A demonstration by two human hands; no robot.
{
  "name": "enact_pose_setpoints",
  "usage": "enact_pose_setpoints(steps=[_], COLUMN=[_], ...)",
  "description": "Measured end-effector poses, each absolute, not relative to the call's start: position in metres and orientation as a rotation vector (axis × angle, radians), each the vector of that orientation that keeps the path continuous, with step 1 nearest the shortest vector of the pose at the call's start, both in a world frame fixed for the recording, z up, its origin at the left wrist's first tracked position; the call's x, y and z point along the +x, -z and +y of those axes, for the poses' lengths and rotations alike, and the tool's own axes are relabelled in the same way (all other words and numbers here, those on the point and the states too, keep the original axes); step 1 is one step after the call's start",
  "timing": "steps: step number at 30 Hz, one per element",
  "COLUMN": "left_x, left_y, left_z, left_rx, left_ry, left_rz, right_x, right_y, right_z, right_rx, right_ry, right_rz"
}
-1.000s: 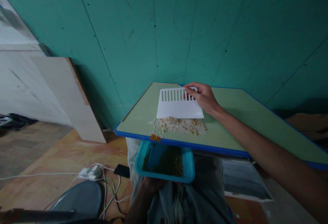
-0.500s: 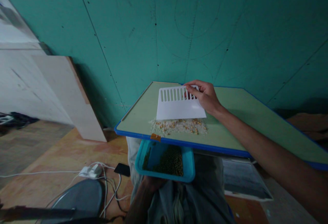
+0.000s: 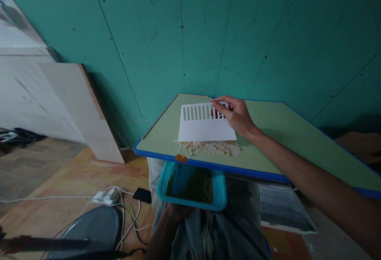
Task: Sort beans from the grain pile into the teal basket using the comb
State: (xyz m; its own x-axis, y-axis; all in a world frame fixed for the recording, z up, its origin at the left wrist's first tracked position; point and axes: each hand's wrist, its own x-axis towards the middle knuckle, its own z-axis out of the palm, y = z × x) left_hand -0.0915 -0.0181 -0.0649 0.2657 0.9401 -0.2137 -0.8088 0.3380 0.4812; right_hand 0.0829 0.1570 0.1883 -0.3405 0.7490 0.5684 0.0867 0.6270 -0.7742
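Observation:
My right hand (image 3: 236,116) pinches the upper right corner of a white slotted plastic scraper (image 3: 206,130), a flat sheet with a row of slots along its top. Its lower edge is over the far side of a spread of pale grains with yellow kernels (image 3: 208,148) on the table. Under the table's front edge, my left hand (image 3: 179,212) supports a blue plastic tub (image 3: 219,196) from below. Its fingers are mostly hidden beneath the tub. Inside lie green and tan bean-like grains (image 3: 198,186).
The pale green table (image 3: 268,133) has a blue rim, with brown tape (image 3: 181,158) on its front edge. Behind it rises a green wall (image 3: 149,33). On the floor at left are a grey stool (image 3: 89,232), white cables with a power strip (image 3: 105,196), and a black phone-like object (image 3: 142,195).
The scraper in my right hand has shifted slightly left and toward me, covering more of the grains' far edge. The tub and my left hand stay in place.

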Motion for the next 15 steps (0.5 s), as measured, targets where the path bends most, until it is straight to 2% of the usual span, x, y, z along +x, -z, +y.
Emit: enact_pose_setpoints(steps=[15], left_x=[-0.0887], left_y=[0.0572], left_z=[-0.0195], left_rx=[0.252], left_ry=[-1.210], left_rz=[0.526], right_x=[0.0816], right_y=[-0.1932], right_z=[0.1501], right_rx=[-0.630], right_ry=[-0.815], right_rz=[-1.797])
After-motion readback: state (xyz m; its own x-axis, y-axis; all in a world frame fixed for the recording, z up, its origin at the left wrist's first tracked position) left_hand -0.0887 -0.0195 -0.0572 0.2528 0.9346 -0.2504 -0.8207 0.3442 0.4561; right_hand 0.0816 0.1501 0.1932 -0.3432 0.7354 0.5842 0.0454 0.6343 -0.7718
